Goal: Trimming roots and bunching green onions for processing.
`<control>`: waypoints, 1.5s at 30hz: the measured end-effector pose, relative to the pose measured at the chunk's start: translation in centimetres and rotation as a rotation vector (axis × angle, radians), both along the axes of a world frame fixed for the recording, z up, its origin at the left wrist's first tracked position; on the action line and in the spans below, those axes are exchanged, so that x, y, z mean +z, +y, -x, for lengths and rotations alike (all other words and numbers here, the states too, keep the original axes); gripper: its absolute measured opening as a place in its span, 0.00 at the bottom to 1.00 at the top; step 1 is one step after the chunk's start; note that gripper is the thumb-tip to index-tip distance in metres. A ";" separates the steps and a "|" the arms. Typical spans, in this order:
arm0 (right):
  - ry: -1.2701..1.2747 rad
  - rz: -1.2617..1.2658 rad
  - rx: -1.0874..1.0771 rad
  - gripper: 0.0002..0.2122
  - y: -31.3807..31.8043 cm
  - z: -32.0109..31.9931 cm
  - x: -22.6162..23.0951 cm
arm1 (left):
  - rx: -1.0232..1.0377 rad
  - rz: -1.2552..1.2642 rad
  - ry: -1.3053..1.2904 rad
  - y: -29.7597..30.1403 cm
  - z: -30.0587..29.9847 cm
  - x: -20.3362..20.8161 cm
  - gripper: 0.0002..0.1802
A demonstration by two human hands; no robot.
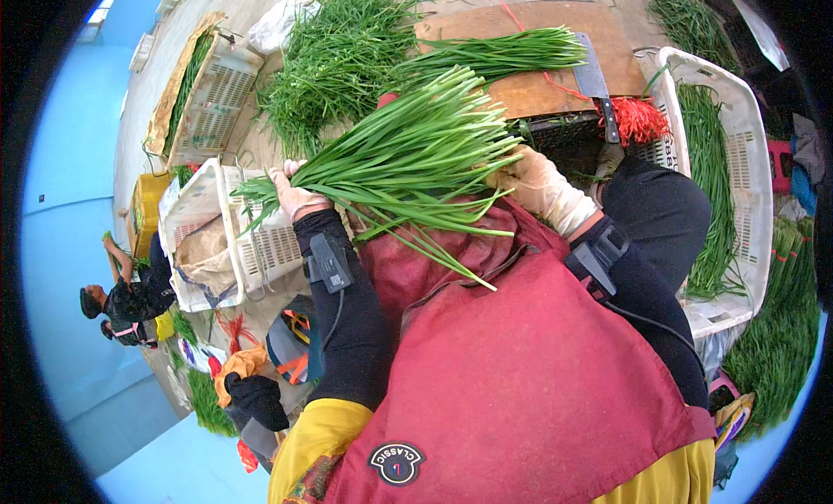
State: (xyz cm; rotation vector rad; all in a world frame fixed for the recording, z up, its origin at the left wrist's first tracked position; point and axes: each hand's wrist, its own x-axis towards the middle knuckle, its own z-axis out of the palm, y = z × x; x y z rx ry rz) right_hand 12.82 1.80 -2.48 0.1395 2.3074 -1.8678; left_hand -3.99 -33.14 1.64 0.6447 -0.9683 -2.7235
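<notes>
A large loose bunch of garlic chives [408,152] lies across my lap, above the red apron [538,348]. My left hand [297,194], in a pale thin glove, is closed round its narrow leafy end. At the fanned-out stem ends on the right, my gloved right hand [542,190] grips the edge of the bunch; its fingertips are partly hidden by the stems. A few stalks droop toward me over the apron. Beyond the bunch, another bundle of chives [503,54] rests on a wooden board [555,18], with a cleaver [593,74] at its right end.
Red ties [638,120] hang beside the cleaver handle. A loose heap of chives [343,61] lies far left of the board. White crates stand at left [269,239] and right [751,183], the right one holding chives. Another person [130,300] is at far left.
</notes>
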 end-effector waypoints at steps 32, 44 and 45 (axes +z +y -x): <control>-0.354 0.319 -0.208 0.13 6.5 -0.6 3.9 | -0.161 -0.203 0.273 -1.1 -0.3 -1.7 0.18; -0.235 0.553 -0.240 0.10 1.1 0.7 4.2 | -0.154 -0.173 0.254 -0.2 -0.3 -1.0 0.20; -0.277 0.462 -0.206 0.08 1.5 0.6 3.6 | -0.179 -0.154 0.285 -0.1 -0.4 -0.9 0.20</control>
